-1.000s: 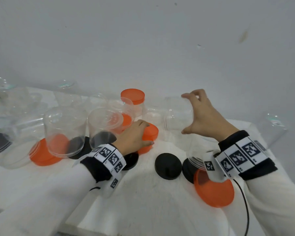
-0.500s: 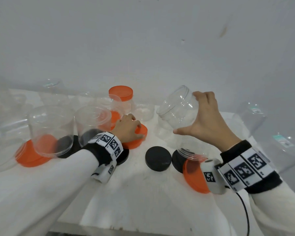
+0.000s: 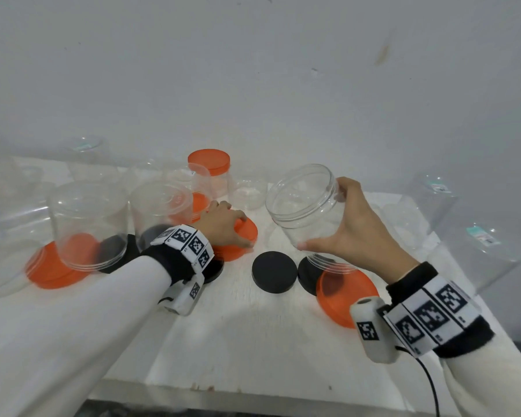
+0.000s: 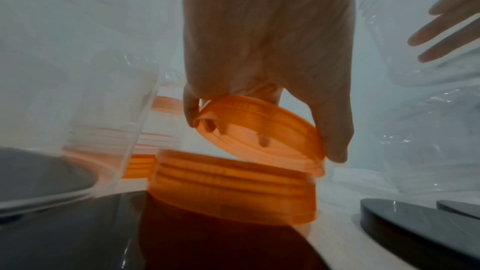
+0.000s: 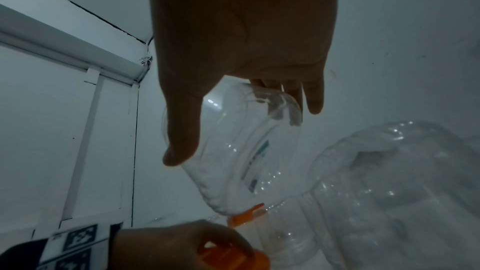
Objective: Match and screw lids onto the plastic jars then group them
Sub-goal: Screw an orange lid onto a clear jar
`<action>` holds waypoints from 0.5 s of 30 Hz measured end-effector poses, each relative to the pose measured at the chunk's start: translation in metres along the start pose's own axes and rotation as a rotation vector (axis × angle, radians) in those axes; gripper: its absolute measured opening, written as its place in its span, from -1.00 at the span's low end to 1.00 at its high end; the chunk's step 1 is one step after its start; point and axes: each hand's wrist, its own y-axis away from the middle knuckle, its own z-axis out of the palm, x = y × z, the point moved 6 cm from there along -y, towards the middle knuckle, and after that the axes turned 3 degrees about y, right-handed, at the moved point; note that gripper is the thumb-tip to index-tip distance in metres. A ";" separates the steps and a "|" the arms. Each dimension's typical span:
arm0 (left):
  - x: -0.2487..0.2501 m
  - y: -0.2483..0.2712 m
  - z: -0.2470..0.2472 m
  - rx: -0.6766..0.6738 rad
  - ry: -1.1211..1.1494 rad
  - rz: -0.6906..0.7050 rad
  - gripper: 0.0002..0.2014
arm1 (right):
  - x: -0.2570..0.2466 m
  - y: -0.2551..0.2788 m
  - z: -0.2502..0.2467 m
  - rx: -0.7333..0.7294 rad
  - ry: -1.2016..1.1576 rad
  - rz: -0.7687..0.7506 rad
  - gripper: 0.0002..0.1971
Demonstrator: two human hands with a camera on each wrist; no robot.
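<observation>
Clear plastic jar (image 3: 306, 206) is up off the bench (image 3: 253, 335), tilted w/ its open mouth toward upper left; right hand (image 3: 355, 233) holds it, thumb under the body, fingers (image 3: 345, 188) curled over the far side. Orange lid (image 3: 241, 233) sits lower left of the jar, gripped by left hand (image 3: 220, 224); in the left wrist view it's tipped up at an angle, thumb & fingers clamped on opposite edges, one edge touching a second orange lid (image 4: 233, 186) underneath. Two black lids (image 3: 273, 272) lie flat on the bench betw. the hands. Another orange lid (image 3: 340, 296) lies near the right wrist w/ a clear jar standing on it. More clear jars stand inverted on the left, one behind capped in orange (image 3: 208, 159).
</observation>
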 end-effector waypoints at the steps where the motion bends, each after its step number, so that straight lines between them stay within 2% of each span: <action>1: 0.002 0.003 -0.004 0.040 0.023 0.022 -0.31 | 0.001 0.002 0.000 0.000 -0.022 0.006 0.10; 4: 0.008 0.021 -0.018 0.197 0.140 0.091 -0.34 | 0.003 0.008 0.002 0.016 -0.081 0.018 0.05; 7: 0.008 0.050 -0.032 0.316 0.267 0.154 -0.28 | 0.008 0.013 0.004 0.030 -0.116 0.029 0.02; 10: 0.004 0.084 -0.038 0.375 0.380 0.217 -0.21 | 0.012 0.019 0.011 0.015 -0.156 0.044 0.05; 12: -0.002 0.104 -0.038 0.409 0.433 0.242 -0.23 | 0.012 0.022 0.016 0.007 -0.171 0.045 0.11; 15: -0.012 0.130 -0.038 0.463 0.492 0.256 -0.31 | 0.005 0.027 0.029 -0.039 -0.150 0.020 0.06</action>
